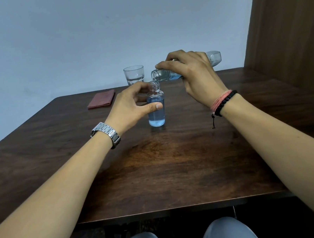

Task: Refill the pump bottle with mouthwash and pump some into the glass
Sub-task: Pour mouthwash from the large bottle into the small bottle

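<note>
A small clear bottle (156,114) stands upright on the dark wooden table (159,169), without its pump top and mostly full of blue liquid. My left hand (132,107) grips it around the upper body. My right hand (194,76) holds a larger clear mouthwash bottle (160,75) tipped on its side, its open mouth right above the small bottle's neck. A little blue liquid lies in the big bottle's lower side. An empty clear glass (134,74) stands at the table's far edge, behind the small bottle. The pump top is not in sight.
A folded reddish cloth (101,99) lies at the far left of the table. A pale wall runs behind the table and a brown wooden panel (291,27) rises at the right. My knees show below the near table edge.
</note>
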